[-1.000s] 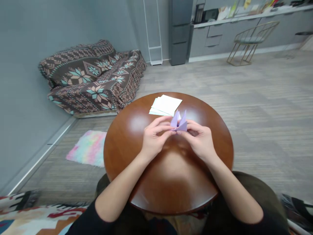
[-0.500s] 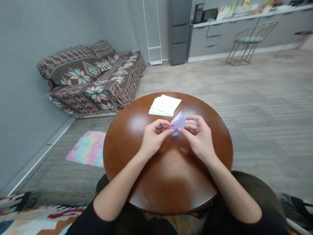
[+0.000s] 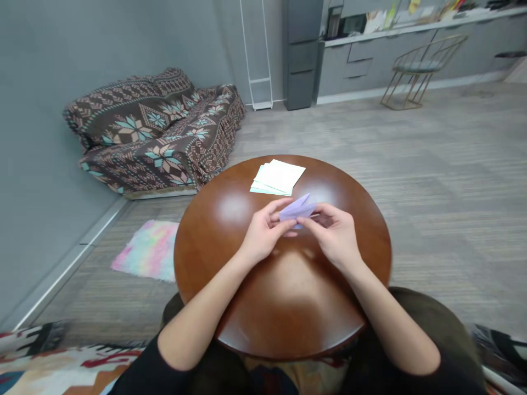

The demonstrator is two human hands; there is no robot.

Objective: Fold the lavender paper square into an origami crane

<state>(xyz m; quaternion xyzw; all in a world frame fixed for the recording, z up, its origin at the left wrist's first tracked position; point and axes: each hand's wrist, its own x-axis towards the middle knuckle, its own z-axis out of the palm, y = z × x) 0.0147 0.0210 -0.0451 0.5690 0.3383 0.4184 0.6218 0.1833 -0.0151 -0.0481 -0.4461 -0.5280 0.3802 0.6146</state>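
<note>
A small folded sheet of lilac paper is held up over the round wooden table, between both hands. My left hand grips its left side, thumb on the near face and fingers behind. On the right edge, my right hand pinches it between thumb and fingers. The two thumb tips almost meet at the paper's lower middle. One pointed flap sticks up at the top. Fingers hide part of the folds. Beyond the hands lies a loose stack of white and pale-green paper sheets, touched by neither hand.
The brown round table has a glossy top. Past it to the left stands a sofa under a patterned cover, with a fluffy pastel rug on the floor. A gold-framed chair stands by the kitchen counter.
The lilac paper has tilted flatter and looks wider. My left fingers have slid behind it, and my right fingers have closed in along its right edge. The sheet stack has not moved.
</note>
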